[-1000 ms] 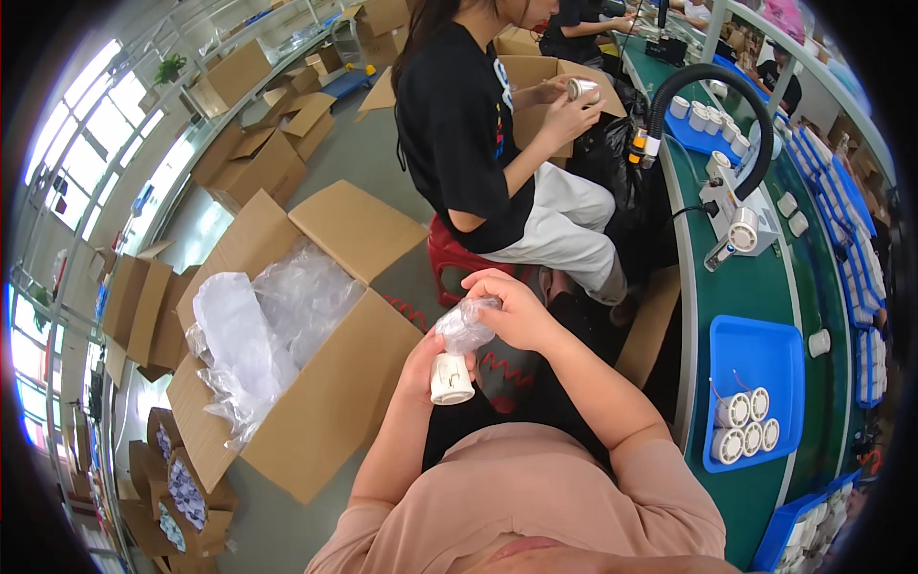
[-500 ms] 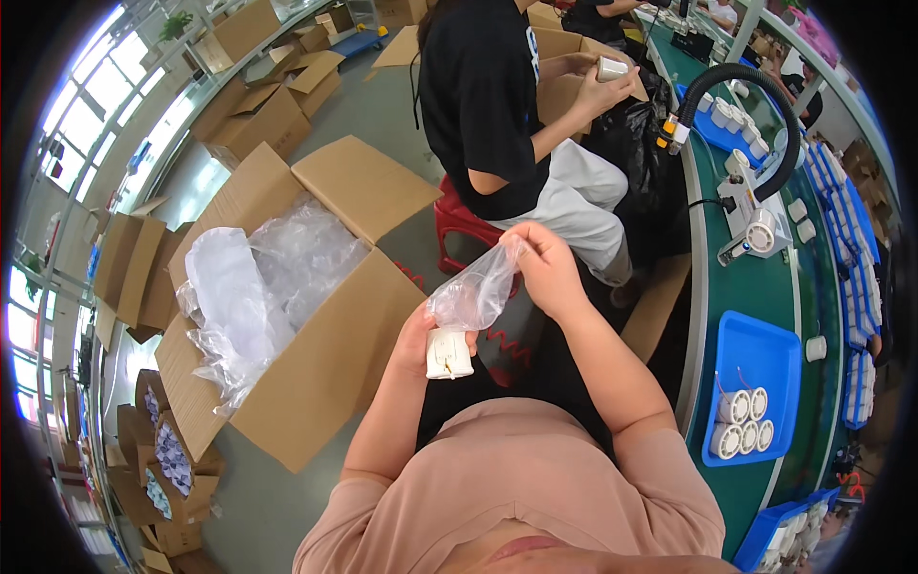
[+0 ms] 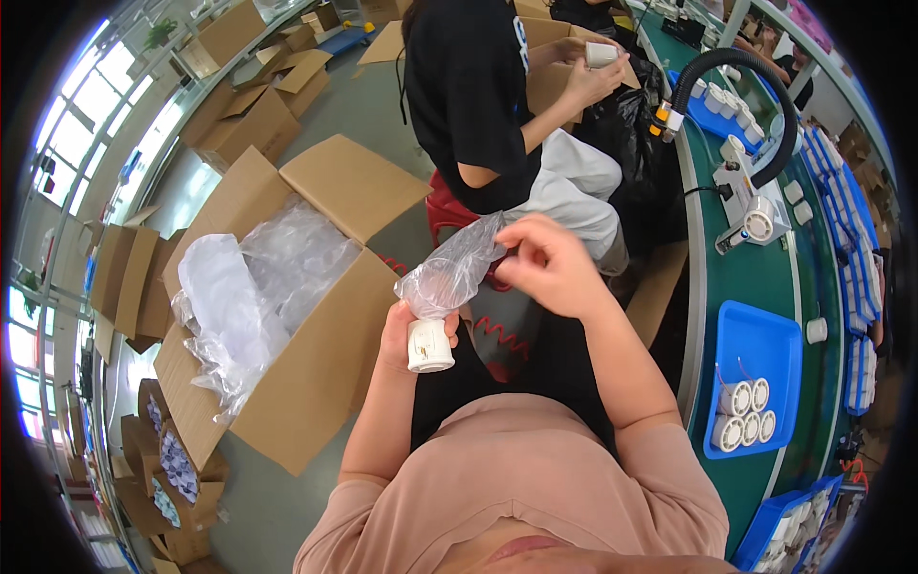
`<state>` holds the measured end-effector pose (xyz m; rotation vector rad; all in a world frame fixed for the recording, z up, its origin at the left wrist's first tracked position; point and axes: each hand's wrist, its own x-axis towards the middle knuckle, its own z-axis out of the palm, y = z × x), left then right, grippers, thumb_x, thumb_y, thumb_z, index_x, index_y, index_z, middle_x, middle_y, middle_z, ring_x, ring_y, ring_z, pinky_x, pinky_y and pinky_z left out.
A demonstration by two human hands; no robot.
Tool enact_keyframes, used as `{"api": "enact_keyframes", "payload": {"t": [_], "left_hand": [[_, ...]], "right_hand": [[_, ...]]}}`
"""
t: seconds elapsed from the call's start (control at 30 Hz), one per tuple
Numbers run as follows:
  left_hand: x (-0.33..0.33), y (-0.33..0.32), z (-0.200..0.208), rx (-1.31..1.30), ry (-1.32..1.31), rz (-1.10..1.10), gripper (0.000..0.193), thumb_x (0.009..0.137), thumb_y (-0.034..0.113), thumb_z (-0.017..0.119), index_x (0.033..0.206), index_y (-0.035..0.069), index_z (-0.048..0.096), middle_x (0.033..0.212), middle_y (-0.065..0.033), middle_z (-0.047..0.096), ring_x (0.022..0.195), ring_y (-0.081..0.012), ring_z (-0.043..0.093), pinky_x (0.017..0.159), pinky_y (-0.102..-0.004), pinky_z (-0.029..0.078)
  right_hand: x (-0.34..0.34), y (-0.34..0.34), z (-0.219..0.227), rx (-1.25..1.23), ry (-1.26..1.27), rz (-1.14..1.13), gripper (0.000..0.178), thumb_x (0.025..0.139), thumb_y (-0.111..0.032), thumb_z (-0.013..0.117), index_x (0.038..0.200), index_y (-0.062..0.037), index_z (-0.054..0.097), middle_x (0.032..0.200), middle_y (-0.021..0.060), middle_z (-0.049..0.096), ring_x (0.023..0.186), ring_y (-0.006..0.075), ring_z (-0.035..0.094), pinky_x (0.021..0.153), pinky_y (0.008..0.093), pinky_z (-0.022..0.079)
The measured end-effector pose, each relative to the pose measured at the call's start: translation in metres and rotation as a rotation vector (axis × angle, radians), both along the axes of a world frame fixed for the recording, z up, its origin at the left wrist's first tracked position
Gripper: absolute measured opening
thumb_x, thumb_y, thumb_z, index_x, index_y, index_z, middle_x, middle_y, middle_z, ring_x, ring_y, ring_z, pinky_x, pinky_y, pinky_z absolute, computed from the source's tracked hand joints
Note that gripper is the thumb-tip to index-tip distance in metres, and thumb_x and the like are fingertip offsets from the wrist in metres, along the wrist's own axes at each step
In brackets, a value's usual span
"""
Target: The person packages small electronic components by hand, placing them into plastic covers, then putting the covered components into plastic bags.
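Note:
My left hand is closed around a white cylindrical plastic part, its flat end turned downward. A clear plastic bag rises from the top of that part, slanting up to the right; how much of the part it covers is hard to see. Beside the bag's upper tip is my right hand, its fingers curled, with a gap showing between thumb and forefinger. The bag's tip meets or passes behind the forefinger; I cannot tell whether they touch.
A large open cardboard box with clear plastic bags stands on the left. On the right, a green workbench carries a blue tray of white cylindrical parts and a black hose. A co-worker sits ahead, holding a white part.
My right thumb and forefinger have parted from their pinch on the bag. My left hand, with the part and bag, has shifted slightly left. The whole view has shifted a little.

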<state>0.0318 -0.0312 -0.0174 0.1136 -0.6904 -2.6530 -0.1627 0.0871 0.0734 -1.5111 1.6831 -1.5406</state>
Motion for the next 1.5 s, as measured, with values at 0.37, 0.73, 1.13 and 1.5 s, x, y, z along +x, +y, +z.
{"api": "enact_keyframes", "payload": {"t": [0.37, 0.73, 1.13, 1.5], "left_hand": [[-0.004, -0.003, -0.004, 0.041, 0.041, 0.024, 0.053, 0.085, 0.042, 0.049, 0.117, 0.000, 0.045, 0.096, -0.0205, 0.054, 0.065, -0.0247, 0.052, 0.051, -0.0383, 0.053], [-0.005, 0.012, 0.006, -0.366, -0.419, -0.098, 0.035, 0.087, 0.028, 0.045, 0.107, 0.000, 0.051, 0.074, -0.0126, 0.061, 0.057, -0.0186, 0.060, 0.051, -0.0291, 0.051], [-0.009, 0.016, -0.005, -0.516, -0.580, -0.076, 0.018, 0.092, 0.019, 0.047, 0.090, 0.002, 0.055, 0.072, -0.0076, 0.061, 0.060, -0.0137, 0.060, 0.054, -0.0269, 0.050], [-0.004, -0.016, 0.015, -0.173, -0.491, 0.193, 0.020, 0.091, 0.021, 0.046, 0.096, 0.004, 0.055, 0.073, -0.0135, 0.060, 0.059, -0.0226, 0.060, 0.050, -0.0351, 0.052]], "right_hand": [[-0.010, 0.013, -0.013, 0.059, -0.496, 0.501, 0.008, 0.084, -0.002, 0.051, 0.085, 0.0001, 0.059, 0.091, 0.0053, 0.058, 0.072, 0.0086, 0.052, 0.066, 0.0215, 0.042], [0.003, -0.001, -0.055, 0.335, -0.338, 0.351, 0.021, 0.078, -0.005, 0.050, 0.097, -0.0025, 0.060, 0.075, 0.0040, 0.061, 0.065, 0.0101, 0.054, 0.059, 0.0270, 0.045], [-0.001, 0.010, -0.084, 0.401, -0.355, 0.302, 0.034, 0.080, -0.005, 0.055, 0.114, -0.0024, 0.055, 0.104, 0.0067, 0.061, 0.098, 0.0144, 0.056, 0.084, 0.0283, 0.045], [-0.061, 0.038, -0.099, 0.175, -0.994, 0.079, 0.041, 0.083, -0.003, 0.049, 0.122, -0.0103, 0.045, 0.097, 0.0078, 0.062, 0.059, 0.0105, 0.058, 0.046, 0.0181, 0.041]]}}
